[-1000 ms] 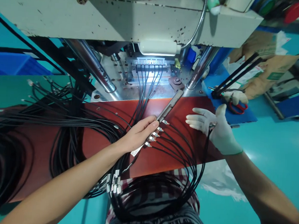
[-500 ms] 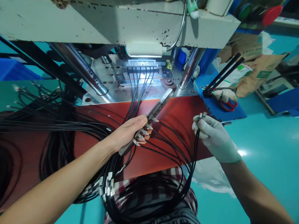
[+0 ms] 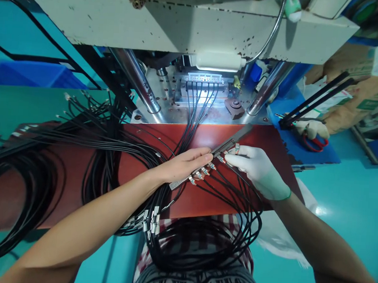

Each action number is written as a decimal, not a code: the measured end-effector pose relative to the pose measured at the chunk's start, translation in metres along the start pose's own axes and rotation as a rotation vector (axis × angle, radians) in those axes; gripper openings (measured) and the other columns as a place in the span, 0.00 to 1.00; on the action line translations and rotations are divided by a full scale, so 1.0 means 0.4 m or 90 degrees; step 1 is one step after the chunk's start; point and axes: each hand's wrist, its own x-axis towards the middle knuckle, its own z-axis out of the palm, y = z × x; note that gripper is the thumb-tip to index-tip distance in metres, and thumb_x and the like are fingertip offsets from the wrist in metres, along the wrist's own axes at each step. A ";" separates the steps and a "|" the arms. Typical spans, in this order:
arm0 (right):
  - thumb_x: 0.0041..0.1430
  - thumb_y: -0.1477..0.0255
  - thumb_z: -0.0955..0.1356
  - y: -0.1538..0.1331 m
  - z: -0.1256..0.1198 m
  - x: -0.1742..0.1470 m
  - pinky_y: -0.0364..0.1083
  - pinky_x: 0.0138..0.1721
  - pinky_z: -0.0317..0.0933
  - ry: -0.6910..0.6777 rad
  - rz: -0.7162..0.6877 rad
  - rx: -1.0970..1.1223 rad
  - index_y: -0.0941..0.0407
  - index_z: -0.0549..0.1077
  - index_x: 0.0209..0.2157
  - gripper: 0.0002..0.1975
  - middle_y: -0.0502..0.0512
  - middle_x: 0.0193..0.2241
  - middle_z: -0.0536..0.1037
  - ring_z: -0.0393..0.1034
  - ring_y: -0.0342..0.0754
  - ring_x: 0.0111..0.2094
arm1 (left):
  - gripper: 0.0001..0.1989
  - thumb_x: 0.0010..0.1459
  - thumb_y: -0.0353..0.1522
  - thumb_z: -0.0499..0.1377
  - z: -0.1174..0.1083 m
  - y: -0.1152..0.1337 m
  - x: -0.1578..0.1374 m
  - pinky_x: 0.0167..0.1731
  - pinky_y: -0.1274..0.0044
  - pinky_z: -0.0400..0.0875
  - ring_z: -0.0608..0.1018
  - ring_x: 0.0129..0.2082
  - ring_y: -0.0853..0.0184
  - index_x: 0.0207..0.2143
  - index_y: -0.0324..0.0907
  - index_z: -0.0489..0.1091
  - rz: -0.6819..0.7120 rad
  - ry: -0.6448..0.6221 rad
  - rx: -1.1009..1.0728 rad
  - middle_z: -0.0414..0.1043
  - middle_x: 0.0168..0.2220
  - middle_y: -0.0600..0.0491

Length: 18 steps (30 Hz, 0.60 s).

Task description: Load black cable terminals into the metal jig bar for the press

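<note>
My bare left hand (image 3: 184,165) grips a long grey metal bar (image 3: 231,143) that lies slanted over the red-brown board (image 3: 136,176). Several black cables with metal end connectors (image 3: 203,172) sit side by side in the bar. My right hand (image 3: 257,169), in a white glove, pinches one cable's metal connector (image 3: 236,148) against the upper part of the bar. That cable's black cord loops down toward my lap (image 3: 202,252).
Behind the board stands a press with steel columns (image 3: 138,84), a lit mould (image 3: 204,89) holding several cables, and a lamp (image 3: 219,61). Bundles of black cable (image 3: 64,152) spread left. Red-handled scissors (image 3: 315,142) and a glove lie on a blue mat at right.
My right hand has moved left with its cable connector, from apart at the right up to the bar. The left hand and bar have shifted slightly; the camera view swung.
</note>
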 end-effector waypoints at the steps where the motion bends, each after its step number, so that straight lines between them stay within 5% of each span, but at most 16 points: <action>1: 0.53 0.62 0.72 -0.008 0.006 -0.002 0.41 0.30 0.55 0.012 -0.002 -0.006 0.59 0.77 0.30 0.13 0.50 0.27 0.74 0.64 0.42 0.29 | 0.20 0.59 0.49 0.56 0.000 0.001 -0.001 0.19 0.85 0.64 0.69 0.23 0.76 0.36 0.40 0.64 0.005 -0.002 0.011 0.65 0.29 0.57; 9: 0.52 0.66 0.72 -0.037 0.013 -0.008 0.42 0.34 0.60 0.038 -0.008 -0.049 0.59 0.79 0.32 0.10 0.52 0.31 0.79 0.70 0.46 0.34 | 0.19 0.62 0.48 0.53 0.008 0.003 -0.003 0.20 0.84 0.64 0.67 0.23 0.75 0.32 0.41 0.60 0.052 -0.008 0.059 0.60 0.26 0.58; 15: 0.52 0.64 0.72 -0.026 0.016 -0.013 0.41 0.31 0.58 0.039 0.023 -0.049 0.59 0.77 0.32 0.12 0.51 0.29 0.76 0.68 0.45 0.31 | 0.19 0.64 0.45 0.51 0.011 0.007 -0.002 0.24 0.83 0.62 0.62 0.26 0.75 0.28 0.40 0.58 0.149 0.039 0.245 0.55 0.26 0.58; 18: 0.53 0.63 0.72 -0.018 0.013 -0.012 0.41 0.29 0.55 0.035 0.027 -0.031 0.58 0.76 0.30 0.12 0.50 0.27 0.74 0.65 0.43 0.30 | 0.19 0.64 0.46 0.51 0.008 0.002 -0.001 0.23 0.83 0.62 0.64 0.25 0.75 0.30 0.40 0.58 0.101 0.021 0.184 0.56 0.27 0.58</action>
